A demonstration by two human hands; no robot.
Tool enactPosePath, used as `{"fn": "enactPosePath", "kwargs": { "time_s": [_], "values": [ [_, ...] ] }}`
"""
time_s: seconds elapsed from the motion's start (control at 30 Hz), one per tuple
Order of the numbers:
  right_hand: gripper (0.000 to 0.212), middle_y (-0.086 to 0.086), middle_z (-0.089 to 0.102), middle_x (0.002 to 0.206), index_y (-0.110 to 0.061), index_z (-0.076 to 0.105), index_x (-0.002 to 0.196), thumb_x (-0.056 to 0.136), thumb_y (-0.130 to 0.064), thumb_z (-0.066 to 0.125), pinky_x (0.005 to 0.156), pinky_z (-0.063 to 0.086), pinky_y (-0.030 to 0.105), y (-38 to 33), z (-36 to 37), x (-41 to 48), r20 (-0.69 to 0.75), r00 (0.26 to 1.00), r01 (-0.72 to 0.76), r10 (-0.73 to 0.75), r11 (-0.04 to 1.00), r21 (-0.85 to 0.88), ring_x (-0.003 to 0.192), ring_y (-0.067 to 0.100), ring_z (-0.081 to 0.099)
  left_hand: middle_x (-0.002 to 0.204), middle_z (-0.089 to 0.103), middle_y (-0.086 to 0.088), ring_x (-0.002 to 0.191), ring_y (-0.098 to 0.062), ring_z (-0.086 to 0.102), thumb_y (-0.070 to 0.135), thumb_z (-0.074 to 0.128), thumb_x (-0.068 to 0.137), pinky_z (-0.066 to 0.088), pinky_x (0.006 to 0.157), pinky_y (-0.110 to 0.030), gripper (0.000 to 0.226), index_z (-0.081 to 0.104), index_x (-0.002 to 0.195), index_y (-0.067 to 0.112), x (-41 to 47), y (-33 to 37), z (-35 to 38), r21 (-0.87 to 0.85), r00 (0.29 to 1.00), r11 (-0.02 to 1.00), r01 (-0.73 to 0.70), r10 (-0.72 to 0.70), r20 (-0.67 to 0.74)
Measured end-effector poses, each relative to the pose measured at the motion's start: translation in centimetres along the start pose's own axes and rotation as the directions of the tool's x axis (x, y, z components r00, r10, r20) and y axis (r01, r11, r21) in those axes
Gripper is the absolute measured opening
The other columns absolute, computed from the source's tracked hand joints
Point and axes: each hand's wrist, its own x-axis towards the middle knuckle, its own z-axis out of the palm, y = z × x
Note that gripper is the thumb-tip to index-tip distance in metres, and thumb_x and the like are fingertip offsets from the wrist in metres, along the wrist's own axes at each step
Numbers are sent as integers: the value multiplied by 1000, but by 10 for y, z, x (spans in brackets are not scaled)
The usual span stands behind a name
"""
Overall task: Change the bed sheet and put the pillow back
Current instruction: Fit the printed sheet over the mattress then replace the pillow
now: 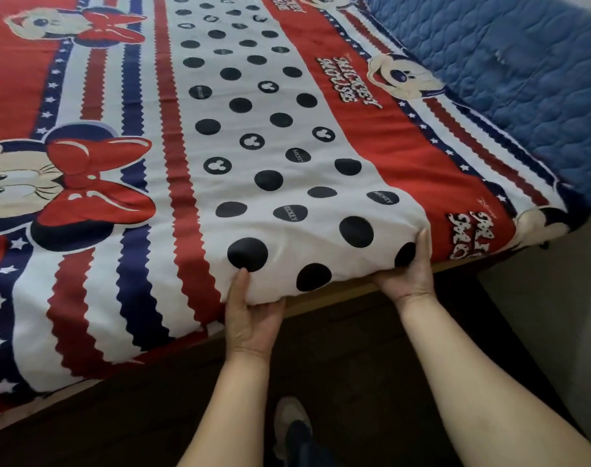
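A red, white and navy cartoon-print bed sheet [240, 136] with black dots down its white middle band lies spread over the mattress. My left hand [252, 318] grips the near edge of the mattress through the sheet, thumb on top and fingers tucked underneath. My right hand [408, 274] holds the same edge further right, thumb up against the side and fingers hidden below. The edge bulges upward between the two hands. No pillow is in view.
A blue quilted blanket [516, 79] lies along the right side of the bed. A wooden bed frame [324, 298] shows under the lifted edge. The dark floor [354, 365] and my shoe [292, 423] are below, and a pale wall [563, 315] stands at right.
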Motion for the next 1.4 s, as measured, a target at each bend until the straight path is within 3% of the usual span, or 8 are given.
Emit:
{"fn": "enactPosePath", "kwargs": {
  "time_s": [0.23,0.47,0.6,0.73,0.9,1.13,1.27,1.4],
  "values": [
    [38,3,70,116,-33,73,102,85,-61,54,79,56,50,16,-4,3,-313,937,141,-154,988,-62,105,29,66,122,67,-12,107,-29,67,16,99,29,53,89,-52,104,60,125,17,-17,1,-19,192,977,979,71,-29,-213],
    [54,9,63,120,-20,59,121,82,-57,61,88,54,48,51,10,-44,-409,912,-23,20,1000,-3,107,28,61,125,65,-14,124,-34,55,22,101,24,38,109,-51,109,61,125,13,-45,34,-25,96,955,995,-15,43,-292],
    [81,8,61,111,-16,53,130,63,-53,77,103,42,46,117,49,-85,-327,928,-179,180,983,34,98,25,59,128,62,-15,123,-37,54,29,100,31,41,104,-55,106,58,127,15,-74,89,-28,99,905,982,-162,188,-381],
    [62,14,64,120,-16,55,127,74,-44,72,104,42,52,179,98,-106,-231,910,-333,344,939,87,114,33,57,123,65,-11,120,-34,55,52,68,79,44,94,-52,51,61,118,20,-97,167,-38,123,855,949,-291,316,-412],
    [60,15,67,120,-18,59,130,77,-44,71,97,47,55,224,122,-101,-136,907,-394,398,918,53,112,37,62,110,72,-11,114,-33,60,55,85,36,49,82,-49,86,68,113,22,-102,210,-44,154,858,928,-339,372,-354],
    [53,9,66,124,-23,59,128,83,-50,64,102,43,54,236,112,-101,-205,918,-346,339,938,0,115,33,61,127,64,-11,116,-32,62,50,95,35,51,93,-54,97,66,123,19,-100,222,-65,81,901,964,-254,266,-341],
    [104,9,63,119,-20,60,121,27,-46,96,107,35,49,255,129,-125,-436,804,-460,405,887,-25,113,28,56,125,64,-17,120,-36,56,50,91,43,45,97,-53,92,62,123,13,-121,234,-51,46,867,990,-135,140,-477],
    [53,17,63,76,-7,66,70,57,-54,83,77,51,40,291,179,-159,-513,626,-733,588,667,-130,82,27,61,124,61,-17,119,-32,54,57,64,72,37,104,-46,75,55,126,7,-146,247,-24,32,747,999,-16,33,-664]
  ]
}}
